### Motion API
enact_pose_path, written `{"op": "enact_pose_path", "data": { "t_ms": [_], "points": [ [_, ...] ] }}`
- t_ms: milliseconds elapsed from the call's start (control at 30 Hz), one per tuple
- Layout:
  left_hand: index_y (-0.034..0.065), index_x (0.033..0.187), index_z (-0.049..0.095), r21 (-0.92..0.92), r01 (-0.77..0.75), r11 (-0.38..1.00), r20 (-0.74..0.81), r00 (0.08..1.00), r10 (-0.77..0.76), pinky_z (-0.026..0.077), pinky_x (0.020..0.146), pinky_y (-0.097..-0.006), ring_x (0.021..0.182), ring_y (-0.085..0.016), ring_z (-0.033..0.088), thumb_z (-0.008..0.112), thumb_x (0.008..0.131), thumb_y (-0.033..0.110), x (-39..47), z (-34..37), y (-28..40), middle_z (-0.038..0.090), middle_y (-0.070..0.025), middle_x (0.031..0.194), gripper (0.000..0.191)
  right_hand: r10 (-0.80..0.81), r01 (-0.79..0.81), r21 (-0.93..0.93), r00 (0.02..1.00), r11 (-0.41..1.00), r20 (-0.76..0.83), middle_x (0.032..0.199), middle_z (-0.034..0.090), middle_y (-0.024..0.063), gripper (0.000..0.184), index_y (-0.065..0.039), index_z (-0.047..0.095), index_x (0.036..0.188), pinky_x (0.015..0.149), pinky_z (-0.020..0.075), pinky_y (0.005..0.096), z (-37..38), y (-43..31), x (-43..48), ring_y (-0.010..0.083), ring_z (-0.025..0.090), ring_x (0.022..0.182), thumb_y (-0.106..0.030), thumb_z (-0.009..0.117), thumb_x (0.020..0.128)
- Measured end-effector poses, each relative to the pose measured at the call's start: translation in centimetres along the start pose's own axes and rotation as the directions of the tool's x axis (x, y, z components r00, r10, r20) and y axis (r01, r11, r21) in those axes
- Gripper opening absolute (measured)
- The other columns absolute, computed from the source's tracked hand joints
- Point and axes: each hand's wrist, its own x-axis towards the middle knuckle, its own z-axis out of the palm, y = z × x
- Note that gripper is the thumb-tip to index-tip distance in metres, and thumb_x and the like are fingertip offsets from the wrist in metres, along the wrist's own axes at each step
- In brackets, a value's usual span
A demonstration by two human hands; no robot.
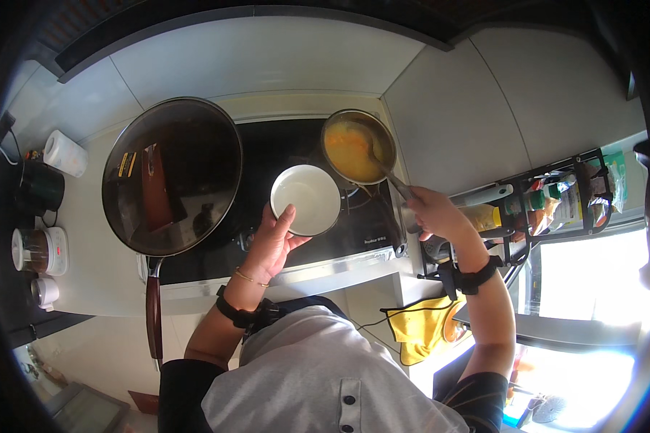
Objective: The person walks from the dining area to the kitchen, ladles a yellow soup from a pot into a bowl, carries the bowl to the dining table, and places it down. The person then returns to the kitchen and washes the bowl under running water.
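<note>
A white bowl is held in my left hand, its thumb over the near rim and the other fingers beneath. Inside, the bowl looks plain white with no food showing. My right hand grips the handle of a metal ladle. The ladle's head dips into yellow-orange soup in a saucepan, where the liquid partly hides it. This saucepan stands at the right of the black cooktop, just beyond the bowl. Its dark handle points towards me, below my right wrist.
A large lidded frying pan covers the cooktop's left side, its brown handle jutting over the counter edge. At right hangs a black rack with bottles and packets. A yellow cloth hangs below. Small appliances and a paper roll line the left counter.
</note>
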Motion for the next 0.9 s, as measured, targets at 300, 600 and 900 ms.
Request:
{"op": "enact_pose_path", "data": {
  "t_ms": [300, 600, 900],
  "points": [
    [0.0134, 0.138, 0.029, -0.039, 0.005, 0.999, 0.029, 1.0, -0.004, 0.05, 0.091, -0.0446, 0.117, -0.023, 0.053, 0.064, 0.089, 0.045, -0.2, 0.2, 0.1, 0.045, -0.0088, 0.133, 0.068, 0.056, -0.15, 0.474, 0.977, 0.867, 0.208, 0.068, 0.049, 0.0004, 0.022, -0.008, 0.054, 0.107, 0.047, 0.0544, 0.0276, -1.7, 1.1, 0.9, 0.0043, 0.041, 0.043, -0.028, 0.051, 0.097],
    [0.0119, 0.138, 0.026, -0.043, -0.048, 0.998, 0.066, 0.997, 0.051, 0.049, 0.093, -0.0467, 0.12, -0.026, 0.051, 0.063, 0.089, 0.048, 0.9, 0.9, 0.8, 0.043, -0.0106, 0.135, 0.072, 0.019, -0.147, 0.579, 0.975, 0.802, 0.221, 0.069, 0.052, 0.0003, 0.026, -0.008, 0.054, 0.112, 0.046, 0.0528, 0.0254, -3.3, 2.7, -1.2, 0.0021, 0.04, 0.043, -0.03, 0.052, 0.097],
    [0.0112, 0.137, 0.026, -0.045, -0.044, 0.998, 0.062, 0.997, 0.046, 0.047, 0.094, -0.0489, 0.12, -0.027, 0.051, 0.063, 0.088, 0.049, 0.8, 1.2, 1.1, 0.043, -0.0111, 0.135, 0.072, 0.051, -0.114, 0.492, 0.989, 0.863, 0.139, 0.069, 0.052, 0.0003, 0.031, -0.006, 0.054, 0.118, 0.049, 0.054, 0.0282, -2.0, 3.5, 0.1, 0.0054, 0.044, 0.046, -0.028, 0.053, 0.096]
  ]
}}
